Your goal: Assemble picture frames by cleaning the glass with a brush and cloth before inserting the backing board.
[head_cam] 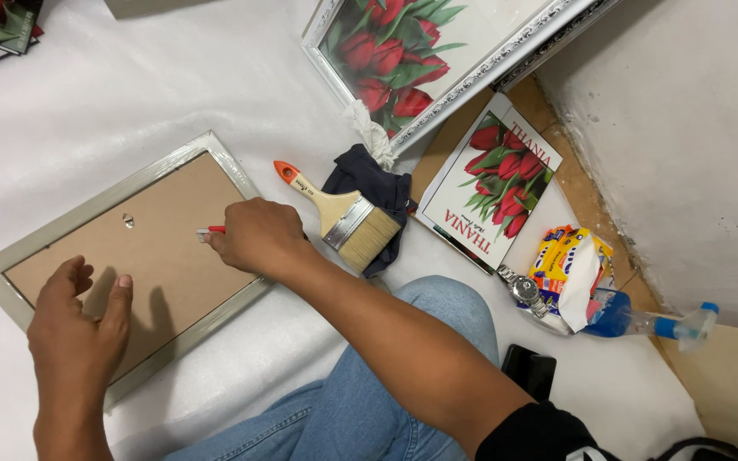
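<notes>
Nearest the camera, the left hand (74, 329) lies flat on the brown backing board (130, 256) of a pale grey picture frame (10, 299) turned face down on the white sheet (130, 77). Its fingers are spread and close on nothing, only pressing the lower left part of the board.

At about 1 o'clock from that hand, and well apart from it, the right hand (258, 235) is closed around a small red-handled tool (212, 230). Only the tool's tip shows, pointing toward 9 o'clock along the board near the frame's right-hand edge; whether it is a blade or a driver cannot be told. The frame's long axis runs from about 8 o'clock to 2 o'clock, so the tool sits near its upper right end, with the small metal hanger (128, 221) at roughly 9 o'clock from the tip and clear of it. The right hand is the nearer one to that edge.

Further out, at 3 o'clock from the right hand, a broad paintbrush (343, 218) rests on a dark cloth (369, 183). Beyond it lie a tulip print (493, 183) and a framed tulip picture (403, 51), with a spray bottle (642, 320) at 4 o'clock.
</notes>
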